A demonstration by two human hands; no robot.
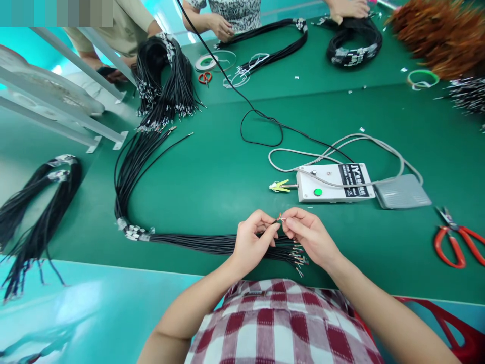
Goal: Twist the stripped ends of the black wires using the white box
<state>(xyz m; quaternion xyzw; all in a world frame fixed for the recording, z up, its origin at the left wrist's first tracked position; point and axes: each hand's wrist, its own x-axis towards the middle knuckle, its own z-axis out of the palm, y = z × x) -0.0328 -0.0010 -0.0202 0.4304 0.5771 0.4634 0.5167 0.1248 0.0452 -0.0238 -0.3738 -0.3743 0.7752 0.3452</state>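
Note:
My left hand [254, 237] pinches the end of one black cable, with its thin inner wires sticking out past the fingertips. Close against it, my right hand [308, 233] is closed in a pinch on the fine wire ends. Beneath both hands lies a bundle of black cables [197, 243], its stripped, coloured ends [299, 258] fanned out below my right hand. White tape [136, 232] binds this bundle at the left, where it bends upward. Beyond my hands is a white box [322, 183] with a green button and a yellow clip-like tip [280, 186].
A grey foot pedal [403, 192] and red-handled pliers [456, 237] lie to the right. More cable bundles [162, 76] hang over the table's left side. Co-workers' hands [222, 28] handle cables across the green table [212, 167]. Small red scissors [205, 77] lie near them.

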